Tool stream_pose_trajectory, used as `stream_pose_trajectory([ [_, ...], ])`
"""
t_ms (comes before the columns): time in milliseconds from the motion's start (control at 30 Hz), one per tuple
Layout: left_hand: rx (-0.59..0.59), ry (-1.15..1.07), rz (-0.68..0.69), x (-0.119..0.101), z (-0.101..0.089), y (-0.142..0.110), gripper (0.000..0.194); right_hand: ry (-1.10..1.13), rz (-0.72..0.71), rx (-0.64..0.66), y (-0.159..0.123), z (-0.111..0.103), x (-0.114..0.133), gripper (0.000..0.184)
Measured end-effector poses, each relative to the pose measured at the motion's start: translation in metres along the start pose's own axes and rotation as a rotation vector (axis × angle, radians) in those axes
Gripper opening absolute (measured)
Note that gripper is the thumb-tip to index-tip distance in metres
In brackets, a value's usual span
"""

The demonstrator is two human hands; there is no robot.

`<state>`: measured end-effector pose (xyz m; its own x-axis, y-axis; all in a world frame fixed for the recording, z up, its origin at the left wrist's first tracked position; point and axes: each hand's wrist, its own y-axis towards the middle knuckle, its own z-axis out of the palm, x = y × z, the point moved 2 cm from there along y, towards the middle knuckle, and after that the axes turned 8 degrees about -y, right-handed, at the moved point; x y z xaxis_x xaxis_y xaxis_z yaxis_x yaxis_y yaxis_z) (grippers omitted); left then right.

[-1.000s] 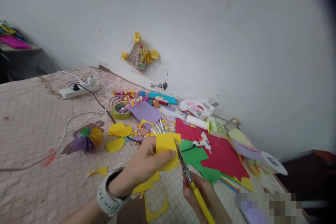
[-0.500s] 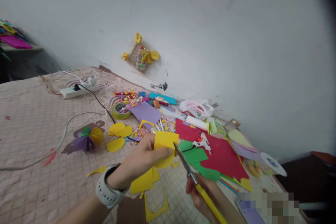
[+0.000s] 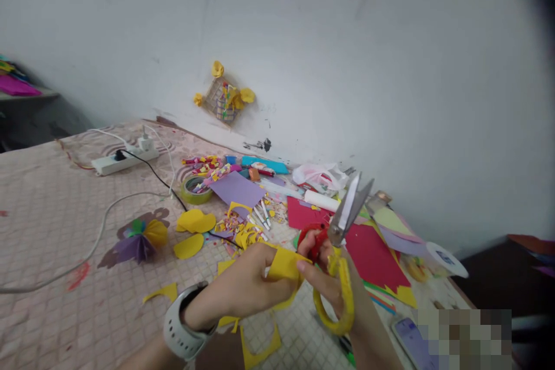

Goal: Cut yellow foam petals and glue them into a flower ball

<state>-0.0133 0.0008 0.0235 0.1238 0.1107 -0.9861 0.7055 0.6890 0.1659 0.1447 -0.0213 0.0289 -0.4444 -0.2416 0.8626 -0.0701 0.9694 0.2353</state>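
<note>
Left hand (image 3: 249, 282): grip closed on yellow paper (image 3: 282, 265). Right hand (image 3: 328, 285): grip closed on scissors (image 3: 337, 232), blades parted and pointing up; thumb at the paper's edge.

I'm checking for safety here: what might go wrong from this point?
The right hand holds the scissors, blades parted and pointing up, while its fingertips also reach the yellow paper; doing both at once, it might let the scissors slip or swing. The left hand grips that paper close by, so lowered blades could nick it. With both hands at the paper, an uneven pull might crease or tear it.
</note>
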Motion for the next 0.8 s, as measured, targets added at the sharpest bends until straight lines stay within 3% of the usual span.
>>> stream_pose_trajectory([
  [200,-0.019,0.049,0.017,-0.001,-0.004,0.002,0.016,0.071,0.040,0.017,0.000,-0.001,-0.007,0.012],
  [367,0.035,0.057,-0.005,0.000,-0.004,0.002,0.019,0.122,0.077,0.034,0.001,0.004,-0.005,0.018],
  [467,0.027,0.060,-0.020,0.002,-0.007,0.004,0.018,0.142,0.069,-0.012,0.000,0.006,-0.005,0.019],
  [667,-0.106,0.086,-0.027,0.000,-0.018,0.006,0.024,0.068,0.024,-0.139,0.003,0.009,-0.003,0.018],
  [800,-0.183,-0.065,0.004,0.000,-0.017,0.005,0.032,-0.040,-0.014,-0.160,0.005,0.011,-0.001,0.016],
])
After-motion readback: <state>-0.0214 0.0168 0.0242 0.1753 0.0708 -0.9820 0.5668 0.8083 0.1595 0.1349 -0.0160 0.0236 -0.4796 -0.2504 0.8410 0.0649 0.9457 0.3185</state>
